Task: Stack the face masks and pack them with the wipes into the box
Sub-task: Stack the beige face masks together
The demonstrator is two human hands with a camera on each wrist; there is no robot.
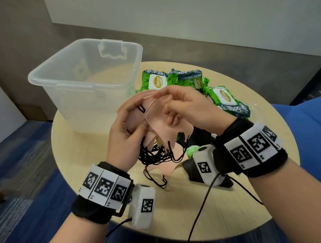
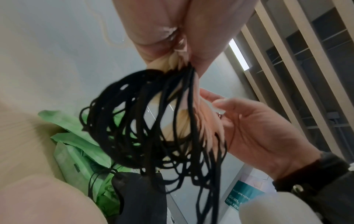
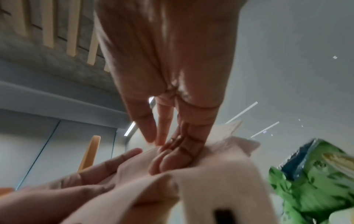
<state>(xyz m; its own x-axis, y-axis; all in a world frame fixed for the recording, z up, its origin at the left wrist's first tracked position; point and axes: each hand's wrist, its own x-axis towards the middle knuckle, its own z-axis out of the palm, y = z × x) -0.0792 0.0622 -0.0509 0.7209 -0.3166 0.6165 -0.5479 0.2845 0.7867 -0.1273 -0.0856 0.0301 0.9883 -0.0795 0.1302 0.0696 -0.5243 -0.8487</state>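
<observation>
The box (image 1: 74,74) stands at the table's (image 1: 226,201) far left, wipes (image 1: 187,80) to its right, masks (image 1: 160,125) in front.

The box (image 1: 63,78) is clear, smooth plastic. The masks (image 1: 156,121) are soft pink cloth. The wipes (image 1: 227,98) have shiny wrappers.

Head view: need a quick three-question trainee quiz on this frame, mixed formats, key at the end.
1. True or false: the clear plastic box already holds the wipes packs.
2. Multiple choice: what colour are the ear loops hanging from the pink face masks? A) white B) black C) blue
3. Fill in: the masks are held by ____ hand(s): the left hand and the right hand.

Key
1. False: the packs lie on the round table, to the right of the box.
2. B
3. both
</observation>
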